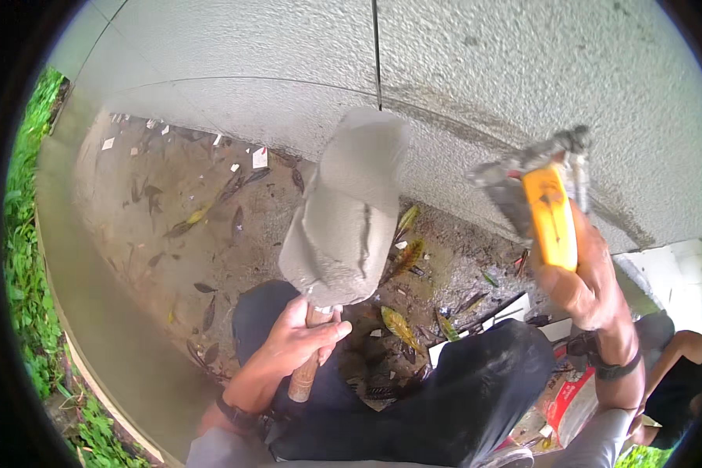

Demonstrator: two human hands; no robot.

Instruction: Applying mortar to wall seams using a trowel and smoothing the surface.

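Note:
My left hand [298,343] is wrapped round the wooden handle [303,382] of a trowel, above my knees. A thick slab of wet grey mortar [343,226] covers its blade, with a dark crease down the middle, and hides most of the metal. Over on the right, my right hand [591,281] grips a second trowel by its yellow handle [550,217]. That trowel's blade is smeared with grey mortar and blurred by motion. It is held up in front of the wall; whether it touches the surface I cannot tell.
A rough pale wall [476,62] with a dark vertical joint stands ahead. Leaves and white chips litter the wet ground [171,265]. A low edging [78,288] separates greenery [23,226] on the left. Lower right are a red-and-white container [573,402] and another person's arm [675,363].

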